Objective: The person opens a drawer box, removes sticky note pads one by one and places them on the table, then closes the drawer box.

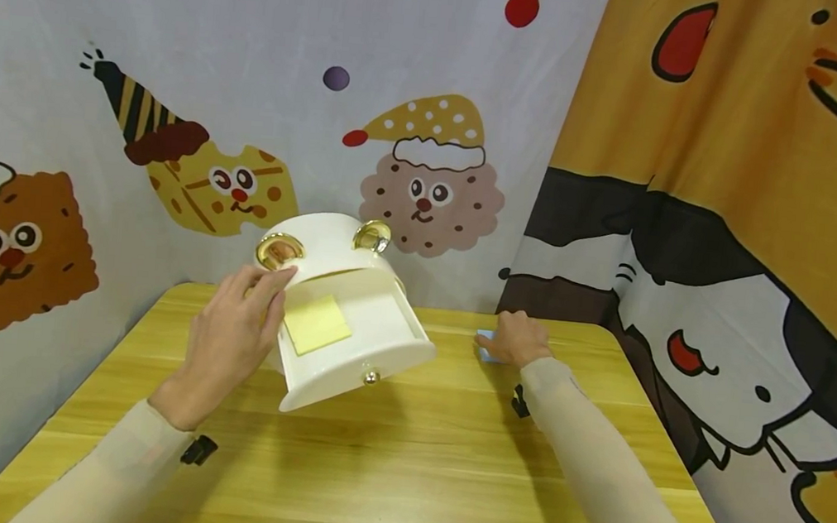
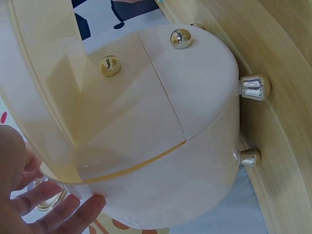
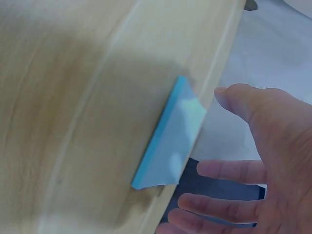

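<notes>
A white organizer box (image 1: 323, 237) with gold rings on its top stands on the table. Its upper drawer (image 1: 384, 308) is pulled out, and a yellow sticky note pad (image 1: 317, 325) lies inside on the left. My left hand (image 1: 233, 332) rests at the box's left side; in the left wrist view its fingers (image 2: 73, 214) lie fairly straight against the white wall, beside the drawer. My right hand (image 1: 520, 339) is over a blue sticky note pad (image 3: 170, 136) near the table's back edge. The right wrist view shows its thumb and fingers spread, apart from the pad.
The wooden table (image 1: 400, 476) ends at a curtain (image 1: 438, 39) with cartoon prints just behind the box. Two smaller drawers with gold knobs (image 2: 110, 66) sit below the pulled-out one. Gold feet (image 2: 254, 87) hold the box up.
</notes>
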A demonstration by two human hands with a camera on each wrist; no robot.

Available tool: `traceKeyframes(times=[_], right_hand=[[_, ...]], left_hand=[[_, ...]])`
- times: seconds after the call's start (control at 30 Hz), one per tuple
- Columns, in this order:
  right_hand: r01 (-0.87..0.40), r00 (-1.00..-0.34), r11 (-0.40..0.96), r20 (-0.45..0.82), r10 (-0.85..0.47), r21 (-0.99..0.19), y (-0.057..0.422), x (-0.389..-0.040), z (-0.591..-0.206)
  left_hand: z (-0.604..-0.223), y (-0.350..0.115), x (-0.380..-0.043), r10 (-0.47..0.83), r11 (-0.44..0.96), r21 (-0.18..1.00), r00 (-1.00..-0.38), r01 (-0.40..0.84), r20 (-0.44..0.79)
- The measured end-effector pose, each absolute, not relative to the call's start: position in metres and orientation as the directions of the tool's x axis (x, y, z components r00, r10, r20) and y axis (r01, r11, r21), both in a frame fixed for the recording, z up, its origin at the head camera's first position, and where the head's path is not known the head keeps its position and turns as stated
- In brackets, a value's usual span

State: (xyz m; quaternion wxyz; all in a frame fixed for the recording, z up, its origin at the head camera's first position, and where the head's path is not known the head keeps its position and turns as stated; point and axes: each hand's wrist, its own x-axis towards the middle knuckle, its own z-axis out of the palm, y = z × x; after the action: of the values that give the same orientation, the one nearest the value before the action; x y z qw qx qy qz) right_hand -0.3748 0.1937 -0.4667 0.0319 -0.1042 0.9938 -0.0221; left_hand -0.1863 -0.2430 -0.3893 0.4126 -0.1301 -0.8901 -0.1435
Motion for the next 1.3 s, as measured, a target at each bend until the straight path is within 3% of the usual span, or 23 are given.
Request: traceKeyframes(times=[0.6,1.3], right_hand=[[-0.214,-0.976,0.972,0.059,-0.209,-0.098,0.195,-0.365,-0.44],[-0.357,-0.908,0.92,0.29,-0.301,-0.162,0.181,-0.336,-0.403]], left_hand=[[-0.388,-0.243,-0.187,0.12,0.926,0.141,-0.627,0.35,0.769],[-0.388,-0.244,-0.187,0.12,0.927,0.14,-0.627,0.349,0.77]])
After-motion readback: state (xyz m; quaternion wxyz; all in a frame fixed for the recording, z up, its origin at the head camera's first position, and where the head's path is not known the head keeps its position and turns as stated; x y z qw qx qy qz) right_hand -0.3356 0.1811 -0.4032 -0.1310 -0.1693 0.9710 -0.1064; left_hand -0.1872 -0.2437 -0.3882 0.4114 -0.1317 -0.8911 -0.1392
